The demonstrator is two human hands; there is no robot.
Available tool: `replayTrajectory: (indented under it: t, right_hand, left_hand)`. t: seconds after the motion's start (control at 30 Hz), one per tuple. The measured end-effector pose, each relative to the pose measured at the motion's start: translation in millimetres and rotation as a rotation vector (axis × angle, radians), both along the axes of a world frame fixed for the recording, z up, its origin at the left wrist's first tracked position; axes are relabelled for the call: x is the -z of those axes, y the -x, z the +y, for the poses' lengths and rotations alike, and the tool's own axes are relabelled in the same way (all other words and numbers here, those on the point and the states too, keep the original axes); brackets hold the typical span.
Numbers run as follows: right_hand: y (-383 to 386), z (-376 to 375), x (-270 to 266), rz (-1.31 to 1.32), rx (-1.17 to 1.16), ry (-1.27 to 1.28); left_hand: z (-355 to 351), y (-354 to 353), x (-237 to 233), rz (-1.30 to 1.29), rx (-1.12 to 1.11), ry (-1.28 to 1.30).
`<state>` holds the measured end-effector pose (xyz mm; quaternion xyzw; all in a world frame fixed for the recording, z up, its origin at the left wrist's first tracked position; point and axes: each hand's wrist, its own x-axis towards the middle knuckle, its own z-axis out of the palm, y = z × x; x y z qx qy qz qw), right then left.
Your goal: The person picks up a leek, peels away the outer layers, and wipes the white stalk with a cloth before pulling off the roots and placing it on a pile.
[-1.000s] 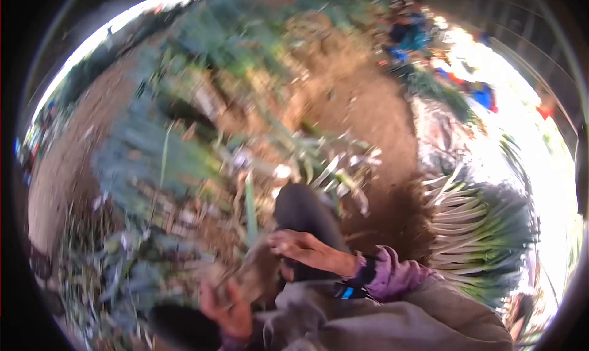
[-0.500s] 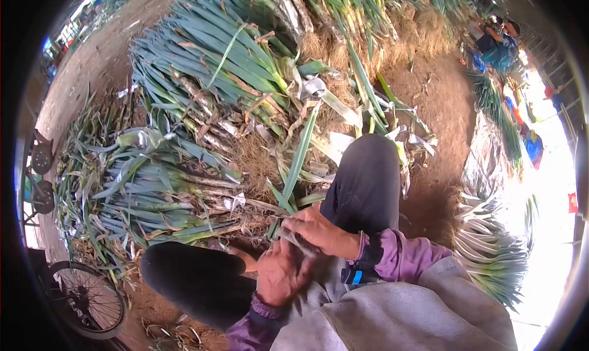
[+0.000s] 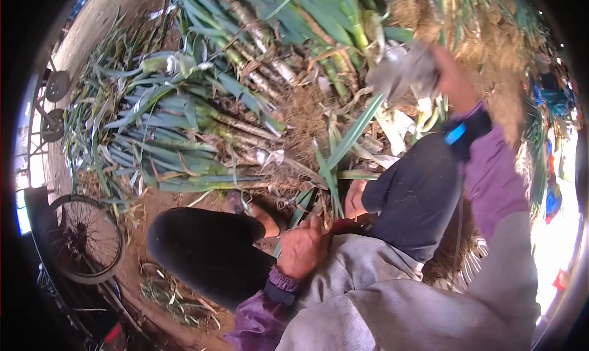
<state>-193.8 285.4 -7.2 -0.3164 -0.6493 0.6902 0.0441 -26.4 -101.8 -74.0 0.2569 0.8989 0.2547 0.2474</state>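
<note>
Head | left hand (image 3: 300,250) closed on leek (image 3: 353,133) | right hand (image 3: 451,75) grips pale husk (image 3: 402,72) | leek pile (image 3: 184,124) ahead

Dirt (image 3: 161,205) floor, leeks (image 3: 184,130) all over it
One big heap lies flat on the bare brown soil, with a second heap (image 3: 294,19) touching it farther back. A tangle of dry roots (image 3: 304,115) sits where they meet. Leaf scraps (image 3: 178,296) lie near a bike wheel (image 3: 86,237) at the left edge.

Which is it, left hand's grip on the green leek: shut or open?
Shut: the left hand is curled into a fist around the base of the long green leek, whose leaves stick up between the knees.
</note>
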Motion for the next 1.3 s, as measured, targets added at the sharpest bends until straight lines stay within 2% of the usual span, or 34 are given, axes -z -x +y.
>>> replayTrajectory:
  t: [0.1,0.17,0.2,0.27,0.3,0.33,0.4,0.43,0.5,0.53,0.57,0.6,0.63,0.67,0.77,0.87,0.97,1.07,1.13,1.2,1.27,1.3]
  right_hand:
    - [58.3,84.5,-36.7,0.16,-0.264,-0.485]
    - [93.7,136.1,-60.6,0.258,-0.416,-0.81]
    - [119.7,165.5,-67.2,0.254,-0.325,-0.699]
    - [124.9,165.0,-83.8,0.196,-0.122,-0.521]
    - [134.4,198.9,-79.8,0.043,-0.205,-0.951]
    - [145.3,259.3,-71.6,-0.116,-0.287,-1.381]
    - [149.8,286.7,-52.2,-0.296,-0.366,-1.719]
    - [142.0,280.3,-43.9,-0.304,-0.361,-1.629]
    - [157.7,341.1,15.4,0.052,-0.352,-1.091]
    - [165.7,373.0,44.6,0.2,-0.346,-0.824]
    - [171.0,354.0,53.9,-0.007,-0.239,-0.69]
    - [173.9,322.0,59.2,-0.211,-0.132,-0.553]
    - [154.6,282.2,62.4,-0.313,-0.23,-0.894]
    - [139.1,253.1,68.4,-0.218,-0.271,-1.011]
    - [103.4,229.6,84.1,0.169,-0.486,-1.464]
    - [88.5,196.1,96.3,-0.495,-0.423,-1.164]
    - [51.7,149.3,112.0,-0.3,-0.413,-1.314]
    - [34.7,134.4,119.5,-0.147,-0.438,-1.328]
    - [34.7,101.1,101.2,-0.099,-0.435,-1.288]
    - [39.2,44.1,76.4,-0.09,-0.419,-1.286]
    - [44.6,14.5,99.2,0.099,-0.705,-1.284]
    - [37.3,-31.5,94.9,0.062,-0.784,-1.174]
  left_hand:
    - [-1.3,11.0,16.4,-0.062,0.013,-0.041]
    - [-0.3,19.4,50.9,-0.089,0.031,0.066]
    - [0.3,23.7,65.2,-0.105,0.043,0.119]
    - [2.8,43.2,78.9,-0.111,-0.007,0.077]
    - [0.5,43.9,103.7,-0.113,-0.086,0.089]
    - [-3.4,51.2,119.0,-0.233,-0.167,0.073]
    - [-19.5,63.7,145.0,-0.479,-0.325,0.045]
    - [-28.0,64.1,165.4,-0.569,-0.468,0.012]
    - [-47.2,62.8,205.0,-0.73,-0.759,-0.049]
    - [-56.6,59.0,220.0,-0.793,-1.029,-0.331]
    - [-67.2,53.7,237.6,-0.835,-1.289,-0.626]
    - [-76.5,56.2,253.6,-0.833,-1.391,-0.659]
    - [-87.6,56.8,274.1,-0.824,-1.494,-0.695]
    - [-96.9,59.1,290.4,-0.807,-1.597,-0.732]
    - [-78.0,91.2,251.3,-0.714,-1.969,-0.609]
    - [-78.7,101.5,255.8,-0.554,-2.09,-0.92]
    - [-91.0,100.5,267.9,-0.681,-2.028,-1.086]
    - [-95.0,106.1,266.2,-0.74,-1.891,-1.34]
    - [-94.3,106.7,263.4,-0.751,-1.828,-1.514]
    - [-95.5,106.7,259.5,-0.892,-1.723,-1.514]
    - [-91.3,115.1,248.6,-0.998,-1.579,-1.498]
    - [-90.0,112.1,245.2,-1.023,-1.62,-1.383]
